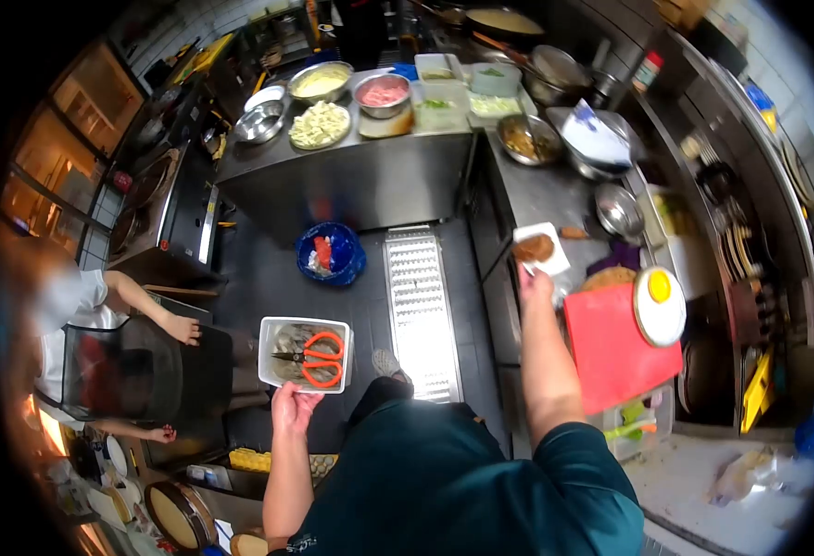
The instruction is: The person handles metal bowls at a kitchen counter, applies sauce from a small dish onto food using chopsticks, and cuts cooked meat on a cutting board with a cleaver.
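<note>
My left hand (pixel 295 409) grips the near edge of a white rectangular tub (pixel 267 350), held over the dark floor. Inside the tub, orange-handled scissors (pixel 322 360) lie on greyish food. On the right, my right hand (pixel 535 281) is closed on the edge of a small white square dish (pixel 548 233) at the counter's edge. Brown food (pixel 533 247) sits on that dish. Nearer me on the same side are a red cutting board (pixel 611 350) and a round white lid with a yellow cap (pixel 659 306).
A co-worker (pixel 101 343) in a dark apron stands at the left. A blue-lined bin (pixel 340 240) and a metal floor grate (pixel 422 315) lie ahead. Bowls of food line the steel counter (pixel 351 176). Shelves with dishes run along the right.
</note>
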### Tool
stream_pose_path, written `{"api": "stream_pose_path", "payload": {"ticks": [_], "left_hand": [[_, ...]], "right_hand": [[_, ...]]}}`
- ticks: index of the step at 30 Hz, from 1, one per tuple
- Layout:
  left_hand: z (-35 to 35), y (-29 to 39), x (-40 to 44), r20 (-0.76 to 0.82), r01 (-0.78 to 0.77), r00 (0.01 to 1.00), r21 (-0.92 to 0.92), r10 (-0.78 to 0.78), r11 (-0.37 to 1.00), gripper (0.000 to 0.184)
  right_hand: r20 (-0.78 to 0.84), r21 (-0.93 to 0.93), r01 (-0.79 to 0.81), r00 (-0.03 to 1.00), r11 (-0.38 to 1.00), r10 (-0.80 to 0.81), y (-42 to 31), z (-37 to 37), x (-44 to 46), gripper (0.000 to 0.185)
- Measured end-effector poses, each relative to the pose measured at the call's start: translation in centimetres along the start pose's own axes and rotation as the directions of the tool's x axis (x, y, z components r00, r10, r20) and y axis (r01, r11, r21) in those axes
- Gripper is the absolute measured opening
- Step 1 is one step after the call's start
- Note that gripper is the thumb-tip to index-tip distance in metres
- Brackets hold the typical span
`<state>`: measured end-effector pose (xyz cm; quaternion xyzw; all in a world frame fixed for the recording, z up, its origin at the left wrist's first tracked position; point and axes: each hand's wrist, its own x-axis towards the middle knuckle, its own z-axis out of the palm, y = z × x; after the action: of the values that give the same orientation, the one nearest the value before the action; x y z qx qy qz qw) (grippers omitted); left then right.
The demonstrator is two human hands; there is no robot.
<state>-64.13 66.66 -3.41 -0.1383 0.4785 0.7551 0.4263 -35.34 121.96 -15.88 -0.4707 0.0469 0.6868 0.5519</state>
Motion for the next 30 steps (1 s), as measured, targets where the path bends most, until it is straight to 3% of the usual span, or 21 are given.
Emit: {"api": "stream_pose_path", "payload": {"ticks": [2,4,5,6,7,8,9,12,13,15,16,18,19,20,21,23,26,30], "left_hand": [[2.8,2.0,1.5,-0.053,-0.044,0.998,-0.031,0.042,0.999,0.036],[1.6,4.7,5.3,0.048,-0.034,0.998,-0.023,0.035,0.999,0.036],[2.7,6.5,6.3,0.027,-0.030,0.999,-0.006,0.030,1.000,0.036],[3.4,8.3,7.4,0.002,-0.021,1.000,0.020,0.020,1.000,0.037],[4.9,10.3,8.3,-0.021,-0.042,0.999,0.017,0.043,0.999,0.037],[5.8,11.1,9.6,-0.042,-0.040,0.998,0.019,0.040,0.999,0.037],[5.8,11.7,11.3,-0.030,-0.043,0.999,0.007,0.043,0.999,0.038],[5.4,15.4,15.0,-0.056,-0.035,0.998,-0.001,0.035,0.999,0.038],[4.9,17.5,16.1,-0.063,-0.068,0.996,0.008,0.068,0.998,0.037],[5.9,18.7,18.4,-0.056,-0.090,0.995,-0.032,0.089,0.995,0.036],[4.9,19.8,19.7,-0.067,-0.096,0.993,-0.020,0.094,0.995,0.036],[4.7,21.0,22.4,-0.074,-0.103,0.992,-0.030,0.100,0.994,0.035],[4.4,22.7,23.3,-0.092,-0.124,0.988,-0.024,0.121,0.992,0.034],[5.1,23.7,24.2,-0.111,-0.141,0.985,-0.048,0.135,0.989,0.034],[5.8,24.5,24.9,-0.131,-0.152,0.981,-0.071,0.142,0.986,0.033],[5.5,26.8,26.6,-0.182,-0.165,0.972,-0.087,0.148,0.982,0.031],[4.3,29.4,30.5,-0.244,-0.179,0.959,-0.125,0.145,0.976,0.032],[2.9,34.7,34.1,-0.312,-0.212,0.938,-0.171,0.151,0.962,0.032]], "right_hand": [[0.151,0.092,0.137,0.977,0.986,-0.150,-0.3,-3.1,6.7,0.037],[0.143,0.186,0.106,0.981,0.977,-0.134,-1.9,-3.6,8.8,0.038],[0.012,0.150,0.028,0.999,0.988,-0.030,-3.9,-3.6,11.1,0.039],[0.042,0.282,-0.009,0.999,0.959,-0.003,-4.1,-4.2,12.1,0.039],[-0.016,0.205,0.062,0.998,0.977,-0.060,-5.5,-2.7,12.6,0.039],[0.074,0.156,0.172,0.980,0.973,-0.185,-7.2,-1.9,11.4,0.040],[0.171,0.156,0.194,0.961,0.969,-0.220,-9.3,-5.0,17.8,0.042],[-0.178,0.205,0.153,0.977,0.967,-0.117,-6.9,-2.6,10.8,0.046],[-0.273,-0.007,0.260,0.929,0.966,-0.252,-3.2,-1.8,7.7,0.045],[-0.239,-0.275,0.390,0.857,0.879,-0.456,-2.3,-4.1,9.5,0.043],[-0.264,-0.335,0.459,0.792,0.823,-0.550,3.0,-4.4,7.8,0.034],[-0.256,-0.527,0.203,0.888,0.825,-0.381,7.4,-5.1,6.6,0.030],[-0.302,-0.624,-0.157,0.952,0.766,-0.051,10.0,-6.7,7.3,0.038],[-0.218,-0.685,-0.267,0.963,0.678,0.158,12.1,-5.1,5.3,0.035],[-0.372,-0.746,-0.437,0.899,0.503,0.229,14.4,-3.1,5.0,0.031],[-0.463,-0.752,-0.593,0.786,0.287,0.410,20.1,-1.3,4.2,0.026],[-0.381,-0.922,-0.388,0.897,-0.016,0.225,25.6,4.6,2.5,0.025],[-0.067,-0.971,0.019,0.936,-0.239,0.345,30.0,13.7,1.7,0.016]]}}
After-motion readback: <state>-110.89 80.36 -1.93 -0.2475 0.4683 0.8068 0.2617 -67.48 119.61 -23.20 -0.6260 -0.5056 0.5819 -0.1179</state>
